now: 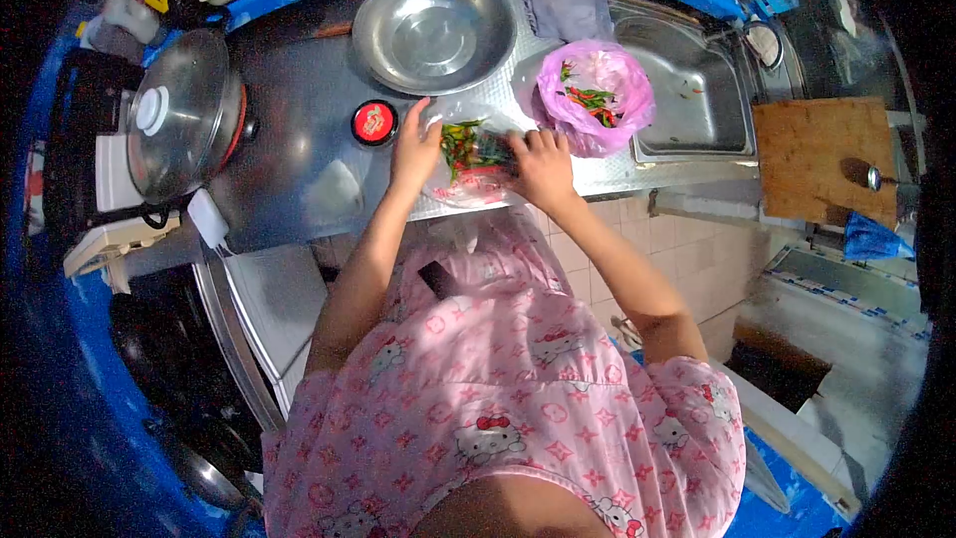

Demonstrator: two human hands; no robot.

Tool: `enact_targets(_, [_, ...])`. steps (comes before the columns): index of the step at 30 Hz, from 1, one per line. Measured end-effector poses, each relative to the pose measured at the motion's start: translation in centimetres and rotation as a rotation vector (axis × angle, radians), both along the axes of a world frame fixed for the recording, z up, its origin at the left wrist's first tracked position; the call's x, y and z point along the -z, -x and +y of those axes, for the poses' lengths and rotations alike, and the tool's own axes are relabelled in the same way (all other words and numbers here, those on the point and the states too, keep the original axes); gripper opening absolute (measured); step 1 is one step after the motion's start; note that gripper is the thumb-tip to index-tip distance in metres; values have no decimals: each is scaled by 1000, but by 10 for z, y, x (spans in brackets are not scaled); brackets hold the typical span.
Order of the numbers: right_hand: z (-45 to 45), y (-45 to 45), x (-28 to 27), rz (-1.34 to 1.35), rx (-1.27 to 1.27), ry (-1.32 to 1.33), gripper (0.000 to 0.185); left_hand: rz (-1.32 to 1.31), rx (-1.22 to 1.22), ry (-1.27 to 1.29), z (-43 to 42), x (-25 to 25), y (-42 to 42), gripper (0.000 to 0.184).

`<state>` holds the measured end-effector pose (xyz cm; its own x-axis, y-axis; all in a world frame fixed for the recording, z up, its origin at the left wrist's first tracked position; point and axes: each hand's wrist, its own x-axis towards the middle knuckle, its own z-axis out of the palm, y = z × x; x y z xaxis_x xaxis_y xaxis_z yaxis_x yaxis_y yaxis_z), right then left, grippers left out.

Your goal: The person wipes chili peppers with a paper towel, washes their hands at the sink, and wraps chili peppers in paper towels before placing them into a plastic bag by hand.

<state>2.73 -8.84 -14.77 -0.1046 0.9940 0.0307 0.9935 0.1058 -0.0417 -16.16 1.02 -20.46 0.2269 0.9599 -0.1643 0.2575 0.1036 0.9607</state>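
"What lies nearest, at the edge of the tabletop [284, 125]?"

"A clear plastic bag [480, 185], between the two hands. Its near part is crinkled and carries red printing."

"And inside it?"

"Slender peppers [461, 147], mostly green, some yellowish, with bits of red among them. They lie in a loose, tangled heap, and the thin film over them catches the light."

"How is the left hand [416, 146] placed?"

"Open, at the bag's left side, thumb and fingers spread apart."

"The right hand [541, 161]?"

"Its fingers bend over the bag's right side. I cannot tell whether they pinch the film."

"Anything else close by?"

"A round jar [375, 124] with a red top and a dark rim, just left of the left hand. Beyond the right hand and to its right, a pink plastic bag [638, 90] stands open, with red and green peppers [594, 103] in it."

"Farther off?"

"A wide, shiny metal basin [435, 32] ahead of the left hand, and a metal sink [689, 128] to the right of the right hand, past the pink bag."
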Motion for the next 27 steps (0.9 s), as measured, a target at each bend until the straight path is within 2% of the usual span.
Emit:
enact_targets(1, [7, 4, 8, -122, -42, -52, 38, 41, 5, -39, -2, -2, 1, 41])
enact_targets(4, [17, 16, -9, -190, -132, -17, 30, 289, 16, -93, -10, -18, 10, 46])
enact_targets(5, [19, 14, -8, -241, -137, 28, 34, 390, 52, -88, -13, -28, 13, 49])
enact_targets(8, [21, 17, -24, -279, -53, 308, 66, 625, 133, -99, -20, -51, 16, 56])
enact_targets(10, [21, 8, -28, -245, -41, 362, 67, 706, 143, -129, -20, -54, 3, 61])
enact_targets(12, [17, 9, -30, -213, 23, 426, 67, 618, 148, -118, -22, -50, 4, 63])
enact_targets(14, [14, 0, -31, -323, 41, 352, 67, 491, 115, -177, -23, -30, 6, 64])
enact_targets(19, [14, 2, -33, -413, -12, 331, 68, 405, 127, -315, -24, -28, 2, 66])
enact_targets(23, [13, -11, -41, -144, -65, 230, 66, 362, 153, -317, -25, -41, -1, 67])
enact_targets(26, [1, -23, -44, -71, -55, 378, 68, 314, 175, -322, -29, -46, -1, 67])
enact_targets(27, [-2, -30, -46, -17, -17, 322, 69, 294, 184, -321, -29, -46, -1, 67])
